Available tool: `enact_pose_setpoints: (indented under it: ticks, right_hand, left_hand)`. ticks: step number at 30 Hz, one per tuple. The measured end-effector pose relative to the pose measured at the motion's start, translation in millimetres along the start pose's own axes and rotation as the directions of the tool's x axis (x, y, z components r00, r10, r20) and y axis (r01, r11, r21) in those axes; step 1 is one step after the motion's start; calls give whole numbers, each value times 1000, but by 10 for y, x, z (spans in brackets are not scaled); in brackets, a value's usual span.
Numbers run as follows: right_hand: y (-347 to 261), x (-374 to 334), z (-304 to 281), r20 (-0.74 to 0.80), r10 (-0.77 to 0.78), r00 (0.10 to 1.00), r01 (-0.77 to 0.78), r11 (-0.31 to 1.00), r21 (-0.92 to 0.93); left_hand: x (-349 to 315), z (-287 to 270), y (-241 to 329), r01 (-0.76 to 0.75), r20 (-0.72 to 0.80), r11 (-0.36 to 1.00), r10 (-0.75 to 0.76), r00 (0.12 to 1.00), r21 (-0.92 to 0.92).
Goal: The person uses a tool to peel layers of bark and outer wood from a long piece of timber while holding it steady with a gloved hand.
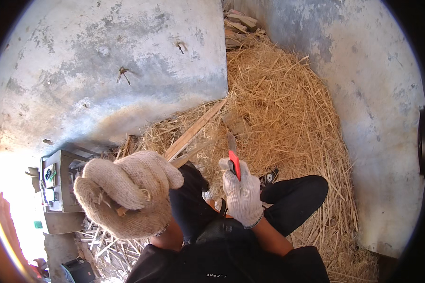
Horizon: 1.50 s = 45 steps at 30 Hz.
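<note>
Red-handled blade [233, 160] in right hand [243, 202] points over straw [288, 106], clear of walls [380, 118].

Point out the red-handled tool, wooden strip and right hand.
Red-handled tool [233, 159]: head view, red handle.
Wooden strip [195, 129]: head view, middle of flat face.
Right hand [243, 195]: head view, gloved middle.

A shed or rough workshop by the look of it, stained and patchy walls [174, 28], straw-like litter [288, 108] heaped between them, split wood [241, 21] piled at the far end, a grey cabinet [72, 186] beside a bright opening [15, 188] at left
</note>
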State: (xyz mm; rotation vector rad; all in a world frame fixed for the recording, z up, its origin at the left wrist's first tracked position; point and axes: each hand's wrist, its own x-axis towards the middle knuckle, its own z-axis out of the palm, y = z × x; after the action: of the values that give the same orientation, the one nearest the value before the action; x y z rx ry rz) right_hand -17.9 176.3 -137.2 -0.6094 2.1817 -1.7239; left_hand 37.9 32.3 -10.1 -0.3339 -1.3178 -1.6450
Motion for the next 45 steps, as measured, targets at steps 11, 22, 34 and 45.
enact_pose_setpoints:
  ticks: [11,22,34,45]
  right_hand:
    - [2011,323,99,125,200,972,-72,755,-652]
    - [64,16,-56,313,5,950,-45,992,119]
    - [1381,504,-58,29,351,936,-329,901,-281]
    - [2233,774,494,83,39,996,11,846,-532]
  left_hand:
    - [-108,-32,25,14,157,1000,-10,988,-25]
    - [-25,-431,-29,41,302,998,-27,953,-41]
    - [-12,-486,52,79,102,997,-80,992,11]
    - [79,-614,34,90,113,995,-94,989,44]
